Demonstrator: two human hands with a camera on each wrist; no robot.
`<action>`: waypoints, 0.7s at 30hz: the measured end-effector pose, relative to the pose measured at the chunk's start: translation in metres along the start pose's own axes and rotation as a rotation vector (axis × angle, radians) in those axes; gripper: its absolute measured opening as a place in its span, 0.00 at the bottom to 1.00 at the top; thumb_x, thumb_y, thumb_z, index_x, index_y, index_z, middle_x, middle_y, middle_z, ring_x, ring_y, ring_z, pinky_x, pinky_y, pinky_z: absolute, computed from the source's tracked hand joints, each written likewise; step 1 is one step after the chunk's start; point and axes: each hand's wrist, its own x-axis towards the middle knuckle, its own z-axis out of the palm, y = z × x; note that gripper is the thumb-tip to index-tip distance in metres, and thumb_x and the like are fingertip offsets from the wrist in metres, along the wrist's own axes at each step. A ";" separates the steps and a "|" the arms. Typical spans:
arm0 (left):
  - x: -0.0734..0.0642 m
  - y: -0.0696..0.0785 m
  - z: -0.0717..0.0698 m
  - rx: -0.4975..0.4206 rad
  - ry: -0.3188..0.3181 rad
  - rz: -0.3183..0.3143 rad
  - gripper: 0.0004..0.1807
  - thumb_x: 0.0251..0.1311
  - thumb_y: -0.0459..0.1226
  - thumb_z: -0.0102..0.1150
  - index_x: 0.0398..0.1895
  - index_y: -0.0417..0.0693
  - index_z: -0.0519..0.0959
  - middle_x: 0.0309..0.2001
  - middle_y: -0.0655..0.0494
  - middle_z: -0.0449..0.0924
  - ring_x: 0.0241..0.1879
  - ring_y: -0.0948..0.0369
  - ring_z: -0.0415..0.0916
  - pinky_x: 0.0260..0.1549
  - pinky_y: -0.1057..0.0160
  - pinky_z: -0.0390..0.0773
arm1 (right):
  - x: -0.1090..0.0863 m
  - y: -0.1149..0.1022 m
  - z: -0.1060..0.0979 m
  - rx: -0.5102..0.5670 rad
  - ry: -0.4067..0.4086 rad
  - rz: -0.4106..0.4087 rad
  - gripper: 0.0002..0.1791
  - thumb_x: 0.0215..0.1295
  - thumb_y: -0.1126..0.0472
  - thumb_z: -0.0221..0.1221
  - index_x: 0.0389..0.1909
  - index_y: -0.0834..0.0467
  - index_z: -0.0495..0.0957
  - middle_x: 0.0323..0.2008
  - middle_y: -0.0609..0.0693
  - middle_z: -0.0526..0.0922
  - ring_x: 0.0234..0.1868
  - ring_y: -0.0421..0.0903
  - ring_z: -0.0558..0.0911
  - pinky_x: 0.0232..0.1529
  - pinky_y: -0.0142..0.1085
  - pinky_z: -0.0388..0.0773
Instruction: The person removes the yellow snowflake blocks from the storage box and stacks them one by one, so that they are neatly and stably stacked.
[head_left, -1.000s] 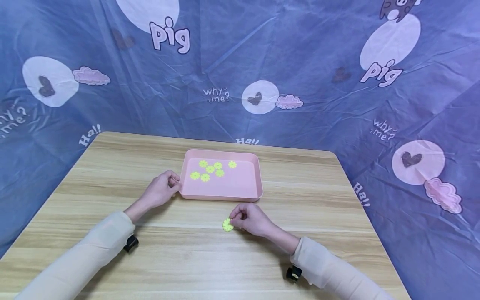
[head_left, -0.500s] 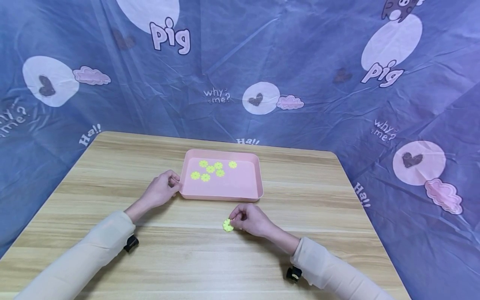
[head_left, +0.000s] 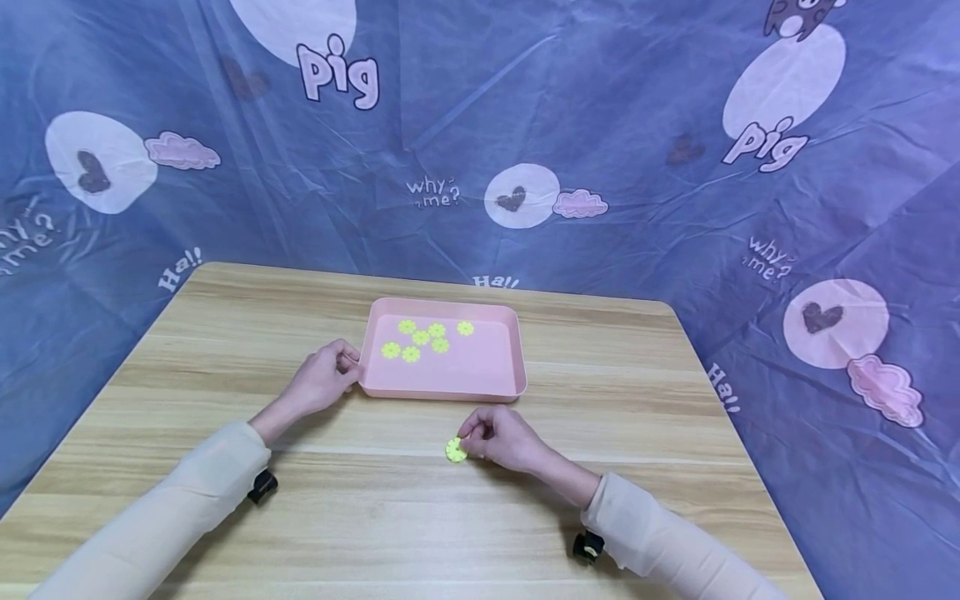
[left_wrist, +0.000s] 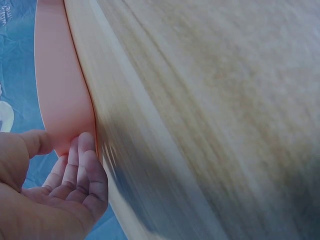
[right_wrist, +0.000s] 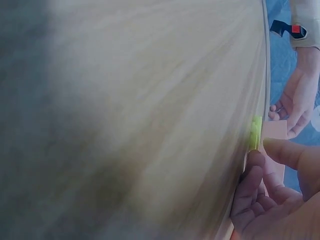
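Note:
A pink tray (head_left: 480, 367) stands toward the back of the table, with several yellow-green notched, flower-shaped discs (head_left: 440, 345) lying flat in it. At the tray's left end, my left hand (head_left: 322, 379) grips the side; in the left wrist view the thumb is at the rim and the fingertips (left_wrist: 86, 142) touch the outer wall. In front of the tray, my right hand (head_left: 506, 439) pinches one yellow-green notched disc (head_left: 454, 451) at its right edge, between thumb and forefinger. That disc (right_wrist: 255, 131) appears edge-on in the right wrist view, at or just above the tabletop.
Wood-grain table (head_left: 337, 517) extends on all sides of the tray. A blue printed cloth (head_left: 637, 225) hangs behind it and along the right side. Black wrist mounts (head_left: 588, 547) sit beneath the sleeves, close to the tabletop.

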 end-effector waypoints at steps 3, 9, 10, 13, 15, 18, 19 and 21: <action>0.000 0.000 0.000 0.000 -0.003 -0.003 0.11 0.71 0.35 0.59 0.51 0.36 0.78 0.37 0.47 0.87 0.31 0.61 0.82 0.44 0.59 0.75 | 0.000 -0.001 -0.002 0.022 -0.015 0.003 0.05 0.65 0.68 0.69 0.40 0.64 0.85 0.28 0.50 0.82 0.26 0.39 0.76 0.26 0.26 0.71; -0.001 0.001 0.000 0.003 -0.008 -0.009 0.11 0.72 0.35 0.59 0.51 0.36 0.77 0.37 0.48 0.87 0.31 0.61 0.82 0.43 0.60 0.75 | -0.001 -0.007 -0.012 0.021 -0.065 -0.058 0.07 0.66 0.67 0.68 0.43 0.63 0.85 0.30 0.51 0.83 0.28 0.37 0.76 0.29 0.25 0.72; -0.001 0.001 0.000 0.004 -0.006 -0.008 0.11 0.72 0.35 0.59 0.51 0.36 0.77 0.37 0.48 0.87 0.31 0.61 0.82 0.43 0.60 0.75 | -0.001 -0.008 -0.015 0.010 -0.067 -0.078 0.07 0.67 0.66 0.68 0.43 0.63 0.85 0.31 0.52 0.84 0.28 0.37 0.76 0.30 0.25 0.72; -0.002 0.001 0.000 0.003 -0.003 -0.006 0.11 0.72 0.35 0.59 0.51 0.36 0.77 0.37 0.47 0.87 0.31 0.61 0.82 0.43 0.60 0.75 | 0.002 -0.014 -0.025 -0.021 -0.058 -0.137 0.08 0.67 0.65 0.68 0.45 0.63 0.84 0.33 0.54 0.85 0.29 0.37 0.76 0.31 0.26 0.73; -0.002 0.001 0.000 0.004 -0.002 -0.006 0.11 0.72 0.35 0.59 0.51 0.36 0.77 0.37 0.47 0.87 0.31 0.61 0.82 0.43 0.60 0.75 | 0.005 -0.018 -0.032 -0.026 -0.044 -0.167 0.10 0.68 0.64 0.67 0.46 0.65 0.84 0.34 0.55 0.85 0.29 0.37 0.76 0.31 0.26 0.72; -0.002 0.001 0.001 0.003 -0.002 -0.007 0.12 0.72 0.35 0.58 0.52 0.36 0.77 0.37 0.47 0.87 0.31 0.61 0.82 0.43 0.60 0.75 | 0.013 -0.023 -0.043 -0.040 -0.001 -0.206 0.11 0.68 0.65 0.67 0.46 0.66 0.83 0.35 0.57 0.86 0.30 0.38 0.76 0.31 0.26 0.73; -0.002 0.001 0.001 0.003 -0.002 -0.007 0.12 0.72 0.35 0.58 0.52 0.36 0.77 0.37 0.47 0.87 0.31 0.61 0.82 0.43 0.60 0.75 | 0.016 -0.024 -0.046 -0.049 0.017 -0.221 0.11 0.67 0.65 0.67 0.46 0.67 0.84 0.35 0.58 0.86 0.30 0.38 0.76 0.32 0.27 0.74; -0.002 0.001 0.001 0.003 -0.002 -0.006 0.12 0.72 0.35 0.58 0.52 0.36 0.77 0.37 0.47 0.87 0.31 0.62 0.82 0.43 0.60 0.75 | 0.022 -0.026 -0.051 -0.065 0.056 -0.233 0.10 0.67 0.65 0.68 0.46 0.66 0.84 0.36 0.57 0.86 0.30 0.39 0.77 0.33 0.27 0.74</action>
